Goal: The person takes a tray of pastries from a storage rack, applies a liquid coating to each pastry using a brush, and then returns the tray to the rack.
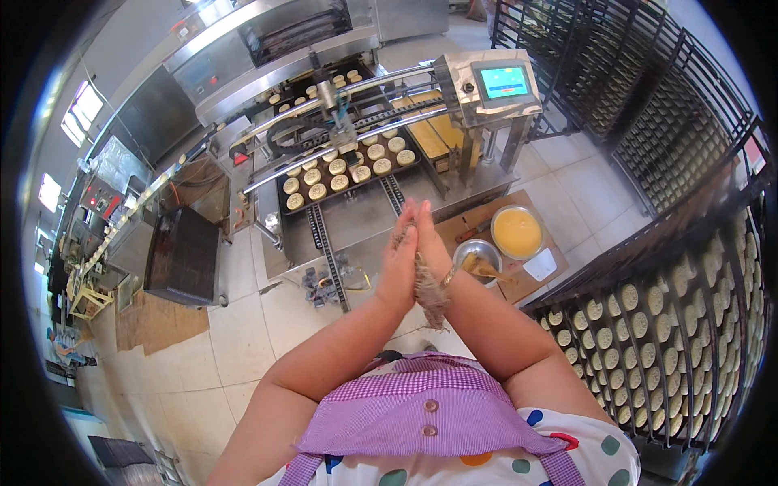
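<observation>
Palm to palm, my left hand (397, 271) and my right hand (434, 247) press together in front of my apron, fingers pointing away from me. Squeezed between them is a crumpled grey-brown rag (430, 293); its frayed end hangs down below the palms. A bracelet circles my right wrist. Just beyond my fingertips stands the metal frame of a conveyor machine. On it lies a dark baking tray (331, 194) with rows of round pale pastries (317, 192), below the machine's nozzle head (341, 130).
At right, a bowl of yellow liquid (517, 232) and a steel bowl (493, 257) holding a brush rest on cardboard (519, 201). Tall racks (648, 324) of pastry trays line the right side. A touchscreen (502, 83) tops the machine. A dark box-like stand (182, 255) is at left.
</observation>
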Motion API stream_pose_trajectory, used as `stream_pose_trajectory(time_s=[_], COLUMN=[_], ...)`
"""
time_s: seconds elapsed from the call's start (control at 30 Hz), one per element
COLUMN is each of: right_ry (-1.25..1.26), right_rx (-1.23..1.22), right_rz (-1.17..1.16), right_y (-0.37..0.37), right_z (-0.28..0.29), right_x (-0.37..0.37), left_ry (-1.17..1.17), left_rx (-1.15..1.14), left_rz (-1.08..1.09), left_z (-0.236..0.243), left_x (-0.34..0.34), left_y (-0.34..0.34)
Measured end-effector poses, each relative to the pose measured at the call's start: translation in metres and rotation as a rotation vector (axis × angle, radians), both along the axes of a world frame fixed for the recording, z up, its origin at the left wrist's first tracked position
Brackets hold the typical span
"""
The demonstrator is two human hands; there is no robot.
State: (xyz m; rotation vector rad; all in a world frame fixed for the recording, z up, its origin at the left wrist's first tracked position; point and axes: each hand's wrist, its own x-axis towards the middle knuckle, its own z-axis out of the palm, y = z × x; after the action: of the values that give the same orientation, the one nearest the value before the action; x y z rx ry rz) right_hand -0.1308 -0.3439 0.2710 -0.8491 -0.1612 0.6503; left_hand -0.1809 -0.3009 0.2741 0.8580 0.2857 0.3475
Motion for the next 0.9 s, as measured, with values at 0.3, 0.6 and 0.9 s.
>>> stream_pose_trajectory(time_s=[0.3, 0.6, 0.9], right_ry=[-0.198, 0.367, -0.648], right_rx=[-0.094, 0.339, -0.578], right_rz=[0.444, 0.693, -0.377], right_y=[-0.028, -0.032, 0.004], right_z=[0.037, -0.022, -0.041], right_x=[-0.048, -0.003, 0.019], left_ry=[0.021, 0.101, 0.007], left_rx=[0.025, -0.381, 0.371], left_rz=[-0.041, -0.516, 0.021], left_z=[-0.028, -0.013, 0.015], left_x=[0.003, -0.010, 0.001], left_y=[0.089, 0.048, 0.009])
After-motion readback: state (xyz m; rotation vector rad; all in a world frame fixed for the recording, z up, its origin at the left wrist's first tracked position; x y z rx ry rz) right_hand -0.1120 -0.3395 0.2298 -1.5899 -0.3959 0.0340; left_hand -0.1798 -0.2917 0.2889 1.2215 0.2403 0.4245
